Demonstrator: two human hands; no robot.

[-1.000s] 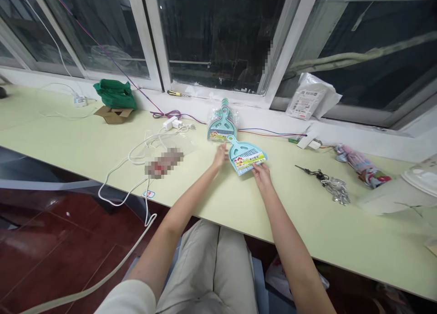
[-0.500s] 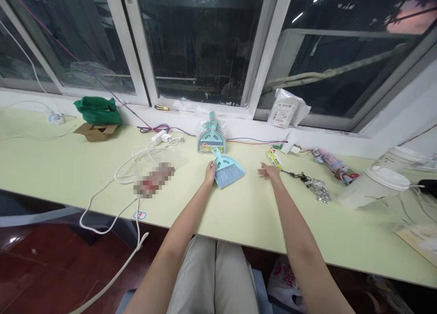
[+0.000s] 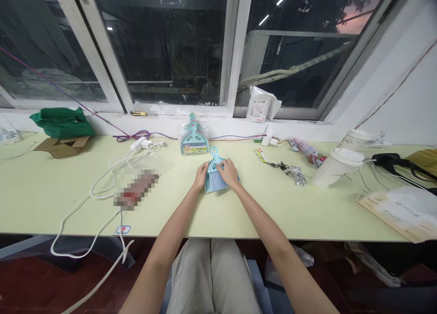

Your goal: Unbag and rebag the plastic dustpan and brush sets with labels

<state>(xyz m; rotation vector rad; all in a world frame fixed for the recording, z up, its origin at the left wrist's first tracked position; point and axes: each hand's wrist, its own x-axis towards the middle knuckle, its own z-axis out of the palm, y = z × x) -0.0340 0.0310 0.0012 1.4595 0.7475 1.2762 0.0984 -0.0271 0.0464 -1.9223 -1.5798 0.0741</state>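
A light-blue hand brush (image 3: 216, 182) with blue-grey bristles lies together with its matching dustpan (image 3: 214, 153), handles pointing away from me, over the table in front of me. My left hand (image 3: 201, 175) is closed on the left edge of the set. From the right, my right hand (image 3: 228, 172) grips the other side, its thumb on the front of the brush near the bristles. The fingers behind the dustpan are hidden. Just behind stands a row of similar brush-and-dustpan sets (image 3: 194, 139) in clear wrap, the front one with a printed label.
A yellow-green card (image 3: 260, 155) and a bunch of keys (image 3: 296, 174) lie to the right, before white lidded cups (image 3: 337, 166). White cables (image 3: 99, 182) and a pixelated object (image 3: 136, 189) lie left. A cardboard box (image 3: 63, 146) holds green cloth (image 3: 63, 123).
My right hand has moved left from beside the card onto the dustpan and brush. The set has turned more upright in my hands. The camera view has shifted right.
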